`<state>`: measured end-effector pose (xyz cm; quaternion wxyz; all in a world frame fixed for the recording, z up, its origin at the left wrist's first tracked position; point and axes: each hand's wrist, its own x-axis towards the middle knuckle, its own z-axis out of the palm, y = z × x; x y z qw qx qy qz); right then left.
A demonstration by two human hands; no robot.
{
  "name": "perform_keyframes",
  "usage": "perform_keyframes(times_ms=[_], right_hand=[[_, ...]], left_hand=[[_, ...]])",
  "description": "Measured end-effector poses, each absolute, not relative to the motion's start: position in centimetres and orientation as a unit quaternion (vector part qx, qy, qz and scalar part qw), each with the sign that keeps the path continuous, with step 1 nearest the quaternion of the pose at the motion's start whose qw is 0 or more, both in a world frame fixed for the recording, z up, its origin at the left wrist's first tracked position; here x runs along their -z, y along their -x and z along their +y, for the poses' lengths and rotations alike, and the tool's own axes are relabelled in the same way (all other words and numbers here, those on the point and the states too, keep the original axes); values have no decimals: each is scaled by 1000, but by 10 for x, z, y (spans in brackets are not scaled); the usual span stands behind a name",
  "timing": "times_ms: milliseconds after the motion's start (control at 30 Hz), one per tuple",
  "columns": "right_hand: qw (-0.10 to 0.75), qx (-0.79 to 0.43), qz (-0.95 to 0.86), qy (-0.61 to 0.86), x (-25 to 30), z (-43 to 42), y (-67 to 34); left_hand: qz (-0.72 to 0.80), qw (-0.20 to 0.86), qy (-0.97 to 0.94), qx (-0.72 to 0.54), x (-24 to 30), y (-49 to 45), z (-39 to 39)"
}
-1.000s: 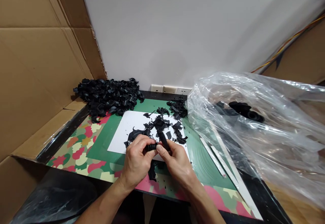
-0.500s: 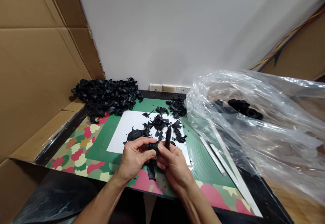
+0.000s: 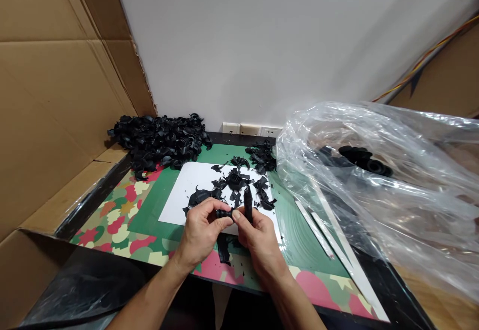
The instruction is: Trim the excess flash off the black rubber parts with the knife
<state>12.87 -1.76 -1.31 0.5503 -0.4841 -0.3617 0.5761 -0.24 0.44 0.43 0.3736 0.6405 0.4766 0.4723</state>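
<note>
Between my two hands is a small black ribbed rubber part (image 3: 223, 213). My left hand (image 3: 198, 232) is closed in a pinch on its left end with thumb and forefinger. My right hand (image 3: 260, 240) is closed too, its thumb and fingertip at the right end of the part. A black pen-shaped tool (image 3: 248, 203) stands upright in my right hand, held against the fingers; its lower end is hidden. Under the hands lie a strip of black rubber scrap (image 3: 223, 250) and a white sheet (image 3: 174, 200) strewn with black rubber scraps (image 3: 235, 180).
A large heap of black rubber pieces (image 3: 160, 140) lies at the back left beside a cardboard box (image 3: 56, 95). A smaller pile (image 3: 262, 155) sits at the back. On the right, a clear plastic bag (image 3: 411, 195) holds black rubber parts (image 3: 364, 161); white strips (image 3: 316, 230) lie beside it.
The rubber part has turned in my fingers and now looks slimmer, lying more sideways. The tool in my right hand has tilted to nearly vertical. The view has shifted slightly.
</note>
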Motion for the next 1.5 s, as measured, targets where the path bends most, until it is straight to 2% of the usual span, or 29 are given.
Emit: perform_keyframes(times_ms=[200, 400, 567, 700, 867, 1033, 1167, 1333, 1500], right_hand=[[544, -456, -446, 546, 3, -18, -145], [512, -324, -614, 506, -4, -21, -155], [479, -238, -686, 493, -1, -18, -157], [413, -166, -739, 506, 1, -13, -160], [264, -10, -814, 518, -6, -11, -156], [247, 86, -811, 523, -6, -13, -144], [295, 37, -741, 602, 3, -8, -151], [442, -193, -607, 632, 1, -3, -171], [483, -368, -513, 606, -12, -10, -168]], left_hand=[[490, 340, -688, -413, -6, 2, 5], [469, 293, -737, -389, -10, -1, 5], [487, 249, -755, -362, -13, -3, 3], [493, 226, -763, -351, -14, -5, 1], [490, 206, -775, -342, -14, -5, 0], [489, 213, -769, -352, -14, -3, 0], [473, 240, -756, -385, -14, 2, 0], [485, 320, -698, -418, -13, 6, 3], [502, 357, -667, -419, -11, 6, 5]])
